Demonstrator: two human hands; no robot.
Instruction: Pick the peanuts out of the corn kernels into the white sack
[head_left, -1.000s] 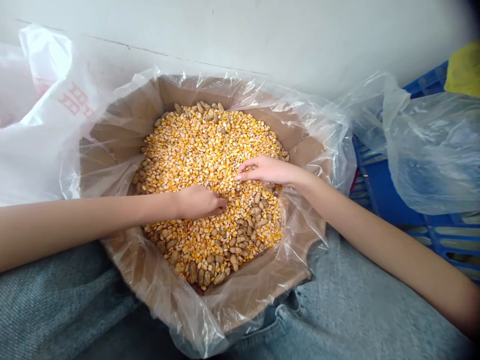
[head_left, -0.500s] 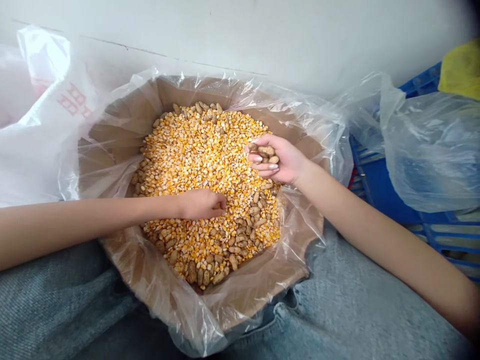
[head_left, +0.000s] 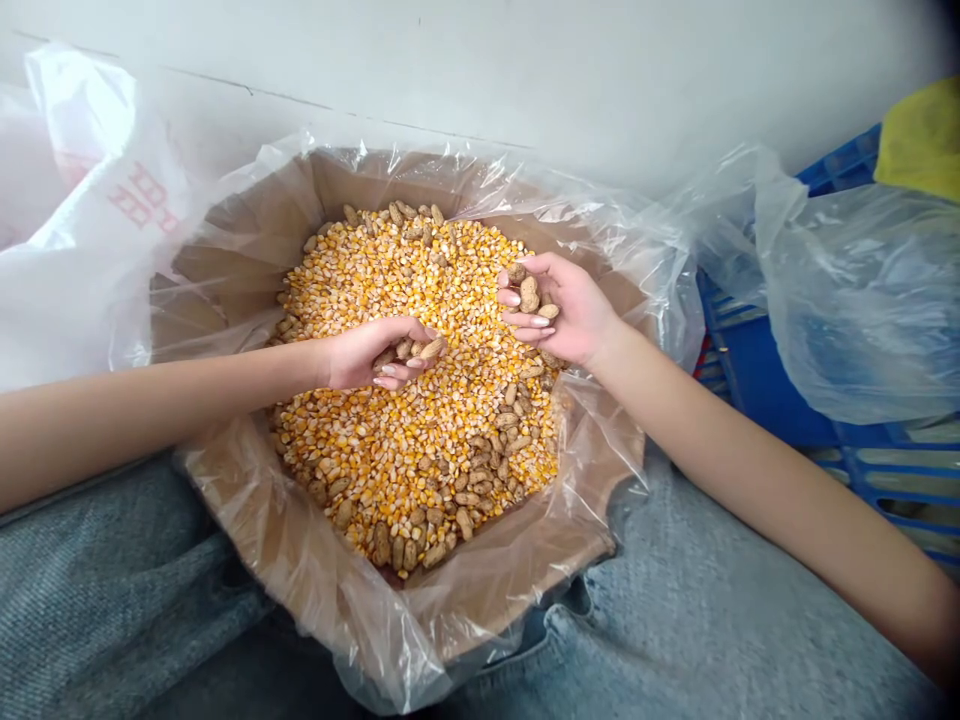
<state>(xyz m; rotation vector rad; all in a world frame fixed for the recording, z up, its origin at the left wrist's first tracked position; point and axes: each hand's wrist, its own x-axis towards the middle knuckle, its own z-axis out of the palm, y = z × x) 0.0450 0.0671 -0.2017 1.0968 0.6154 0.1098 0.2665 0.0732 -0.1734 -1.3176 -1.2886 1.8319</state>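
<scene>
My left hand (head_left: 375, 352) is turned palm inward above the corn, its fingers curled around several unshelled peanuts (head_left: 409, 350). To the right, my right hand (head_left: 566, 305) is cupped with several more peanuts (head_left: 529, 295) lying on its fingers. Beneath both hands, yellow and pale corn kernels (head_left: 405, 270) fill a cardboard box (head_left: 592, 500) lined with clear plastic. Loose peanuts (head_left: 480, 470) lie in a band on the corn at the lower right. Others sit along the near edge and at the far edge of the corn.
The box stands between my denim-covered legs (head_left: 712, 590). A white plastic sack (head_left: 67, 280) with red print is at the left. On the right are a blue plastic crate (head_left: 772, 380), a clear plastic bag (head_left: 862, 300) and something yellow (head_left: 922, 140). A pale wall (head_left: 480, 70) rises behind.
My left hand has lifted slightly and moved left, rolling from knuckles-up to show the peanuts in it. The peanuts in my right hand have shifted, and its fingers have opened a little.
</scene>
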